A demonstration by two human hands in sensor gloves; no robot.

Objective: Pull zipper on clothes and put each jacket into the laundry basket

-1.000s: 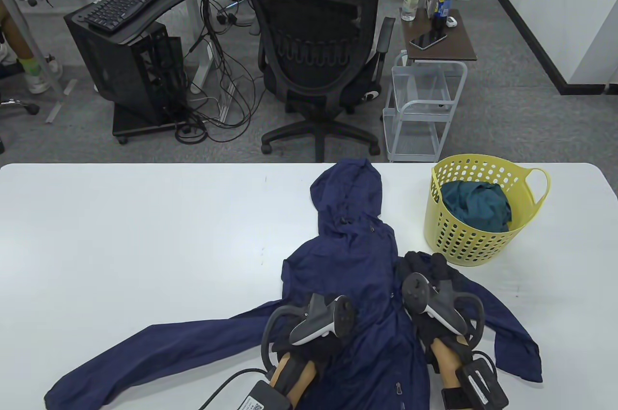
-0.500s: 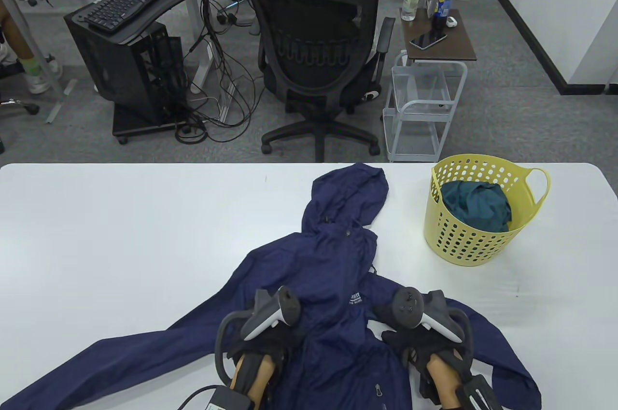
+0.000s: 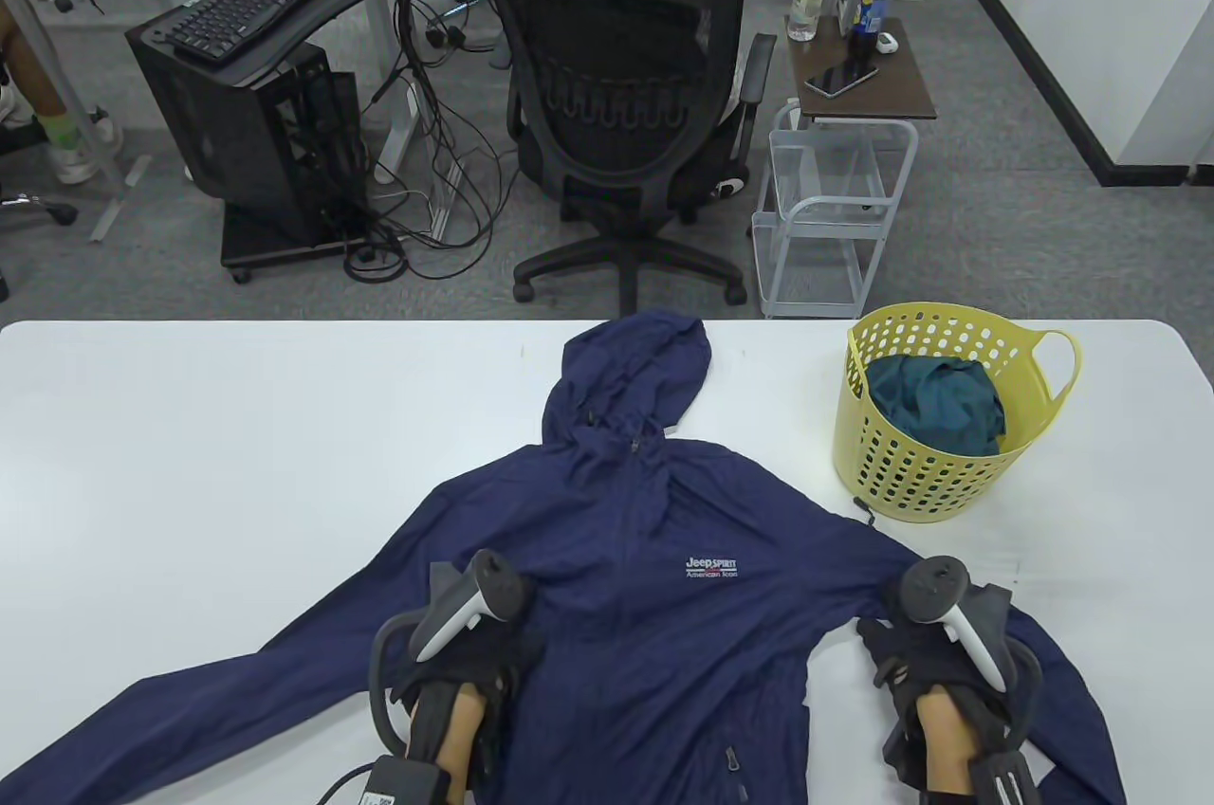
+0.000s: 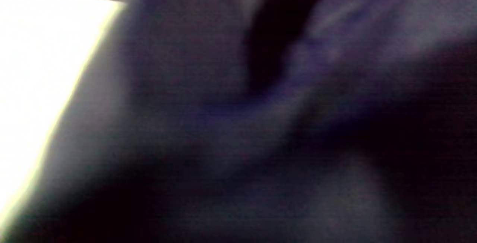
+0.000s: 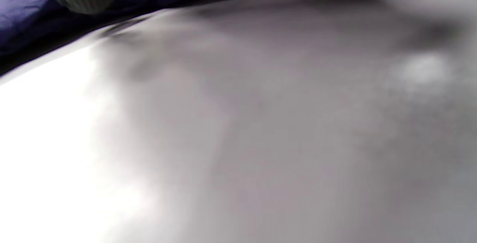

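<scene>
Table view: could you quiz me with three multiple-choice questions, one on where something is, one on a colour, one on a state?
1. Where is the basket?
A. right of the hood
B. left of the hood
C. on the floor

2. What colour is the jacket on the table?
A. red
B. navy
C. white

3. How does the jacket lie?
A. balled up
B. hung up
C. spread flat, front up

Answers: 1 A, it stands on the table's right side. 2 B, the fabric is dark blue. 3 C, the chest logo faces up, sleeves out.

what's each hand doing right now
left hand: on the navy jacket, grip cannot be told
right hand: on the jacket, grip cannot be told
</scene>
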